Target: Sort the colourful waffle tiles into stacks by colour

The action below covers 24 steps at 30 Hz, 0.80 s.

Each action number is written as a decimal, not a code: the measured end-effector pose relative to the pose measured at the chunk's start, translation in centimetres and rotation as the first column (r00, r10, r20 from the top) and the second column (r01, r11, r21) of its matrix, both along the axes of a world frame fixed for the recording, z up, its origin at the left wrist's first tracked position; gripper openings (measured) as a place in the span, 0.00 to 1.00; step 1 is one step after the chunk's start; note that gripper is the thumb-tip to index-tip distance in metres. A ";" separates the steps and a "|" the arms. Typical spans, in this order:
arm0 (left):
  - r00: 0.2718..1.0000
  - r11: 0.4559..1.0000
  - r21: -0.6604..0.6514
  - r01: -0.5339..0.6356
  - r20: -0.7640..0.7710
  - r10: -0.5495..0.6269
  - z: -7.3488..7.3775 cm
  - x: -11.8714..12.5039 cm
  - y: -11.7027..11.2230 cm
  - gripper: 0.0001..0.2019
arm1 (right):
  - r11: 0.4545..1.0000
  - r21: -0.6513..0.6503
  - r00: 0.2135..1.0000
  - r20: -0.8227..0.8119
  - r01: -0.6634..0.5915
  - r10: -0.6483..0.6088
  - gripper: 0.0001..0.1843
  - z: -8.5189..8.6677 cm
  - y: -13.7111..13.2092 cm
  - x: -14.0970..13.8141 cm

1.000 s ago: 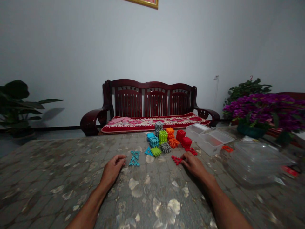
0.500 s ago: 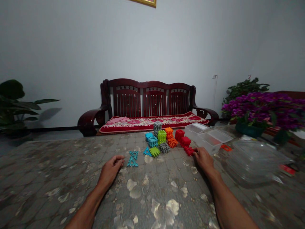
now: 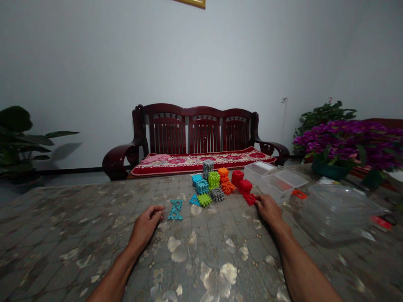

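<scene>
My left hand (image 3: 145, 225) rests on the table with its fingers curled loosely, just left of two flat blue triangle pieces (image 3: 175, 209). My right hand (image 3: 268, 209) lies on the table with its fingertips against a small heap of red pieces (image 3: 250, 199). Behind them stands a cluster of stacked toothed blocks: blue (image 3: 200, 184), green (image 3: 214, 179), grey (image 3: 208, 166), orange (image 3: 225, 180) and red (image 3: 242, 182). A loose green block (image 3: 204, 200) lies in front of the cluster.
A clear compartment box (image 3: 274, 181) stands right of the blocks, with a clear lid (image 3: 336, 212) further right. Purple flowers (image 3: 349, 144) fill the right edge. A dark wooden bench (image 3: 195, 140) stands beyond the table (image 3: 201, 251). A leafy plant (image 3: 19, 142) stands left.
My right hand has slid forward and to the right, pushing the loose red pieces up beside the red stack. My left hand has stayed in place.
</scene>
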<state>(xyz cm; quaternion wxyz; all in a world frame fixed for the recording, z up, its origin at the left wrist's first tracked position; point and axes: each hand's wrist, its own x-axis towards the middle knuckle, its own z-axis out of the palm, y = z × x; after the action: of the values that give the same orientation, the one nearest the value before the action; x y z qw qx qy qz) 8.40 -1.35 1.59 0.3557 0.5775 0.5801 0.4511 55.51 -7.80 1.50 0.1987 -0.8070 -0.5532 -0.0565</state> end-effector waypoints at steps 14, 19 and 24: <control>1.000 0.999 0.026 -0.025 0.004 0.025 -0.3 0.3 0.1 0.18 | 0.859 0.374 0.923 -0.023 -0.349 0.385 0.16 -0.6 -0.5 -6.1; 0.997 0.996 0.061 -0.067 -0.042 0.070 -0.3 0.5 0.1 0.13 | 0.701 0.295 0.725 -0.039 -0.650 0.688 0.17 -1.1 -0.8 -13.3; 0.981 0.990 0.131 -0.054 -0.180 0.077 -0.4 0.5 -0.1 0.12 | 0.591 0.160 0.594 -0.034 -0.791 0.804 0.15 -0.7 -0.6 -19.7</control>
<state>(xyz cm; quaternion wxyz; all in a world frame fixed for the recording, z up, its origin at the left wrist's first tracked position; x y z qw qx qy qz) 8.94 -1.41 1.24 0.2483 0.6187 0.5999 0.4424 35.78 -8.45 0.80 0.2823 -0.4611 -0.8401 0.0445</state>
